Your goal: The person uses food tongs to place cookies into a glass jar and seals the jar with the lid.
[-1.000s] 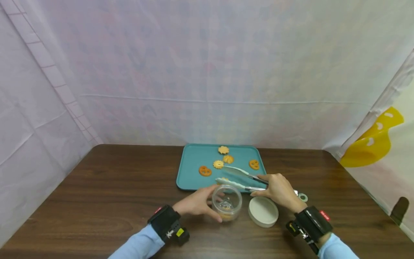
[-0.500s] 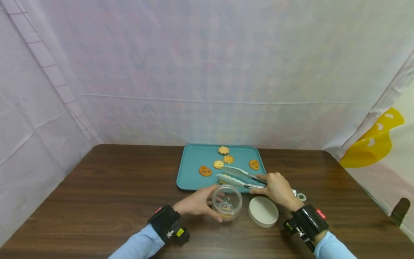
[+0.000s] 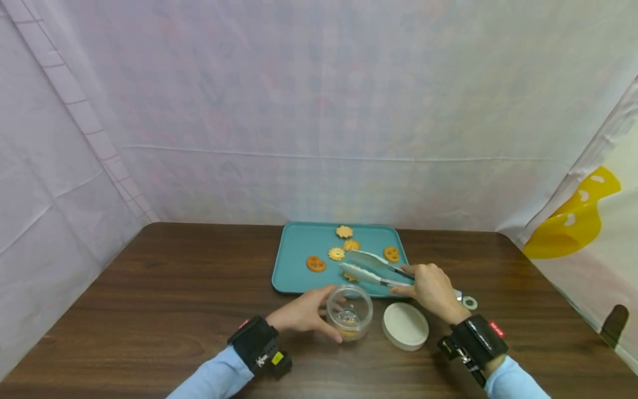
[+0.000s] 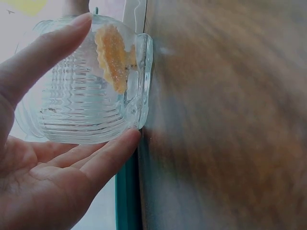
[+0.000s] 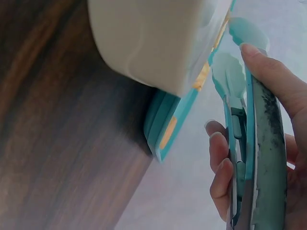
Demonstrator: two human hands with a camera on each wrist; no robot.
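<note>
My left hand [image 3: 303,313] holds a clear jar [image 3: 353,299] upright on the table, thumb on one side and fingers on the other. A ridged cookie [image 4: 111,57] shows through the jar's wall near its bottom in the left wrist view. My right hand [image 3: 431,291] grips a pair of tongs [image 5: 268,158] with pale green tips. Those tips are spread apart over the teal tray [image 3: 293,280]. A cookie [image 3: 349,276], partly hidden, lies by the nearer tip; whether they touch, I cannot tell.
On the tray lie pretzel-shaped cookies [image 3: 316,264] and several round ones [image 3: 344,231]. A white lid [image 3: 406,326] sits on the wooden table [image 3: 199,288] to the right of the jar. A pale curtain [image 3: 319,111] hangs behind the table.
The tongs have shifted slightly right and away from me with my right hand, leaving more of the nearer cookie showing. My left hand and the jar have stayed put.
</note>
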